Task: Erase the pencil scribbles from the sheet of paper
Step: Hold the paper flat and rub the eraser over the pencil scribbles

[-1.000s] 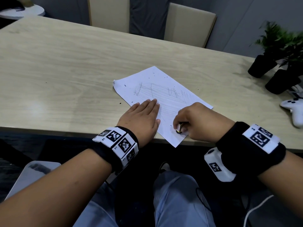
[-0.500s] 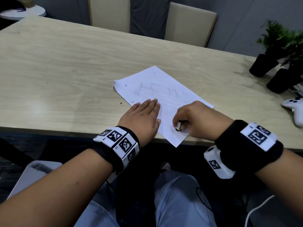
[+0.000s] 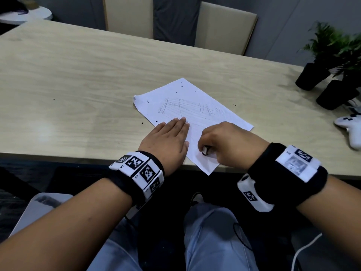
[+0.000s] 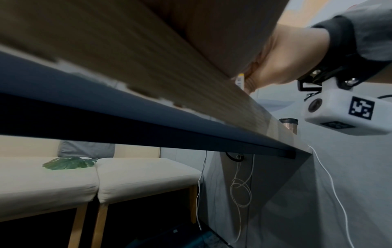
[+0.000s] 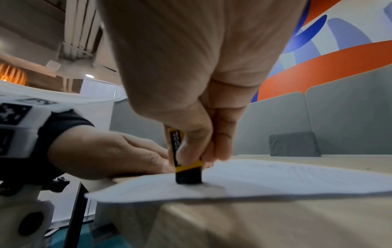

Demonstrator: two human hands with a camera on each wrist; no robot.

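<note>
A white sheet of paper lies slanted on the wooden table, its near corner hanging over the front edge. Faint pencil scribbles cross its far half, with dark eraser crumbs around. My left hand lies flat, fingers straight, pressing the paper's left side. My right hand pinches a black eraser in a yellow sleeve, upright, its black end on the paper near the front corner. The left wrist view shows mostly the table's underside and the right hand.
Two potted plants in black pots stand at the right edge, and a white game controller lies beside them. Two beige chairs stand behind the far side. The table's front edge runs just below my wrists.
My right hand has shifted the eraser a little to the left along the paper's near part. The left hand stays flat in the same place.
</note>
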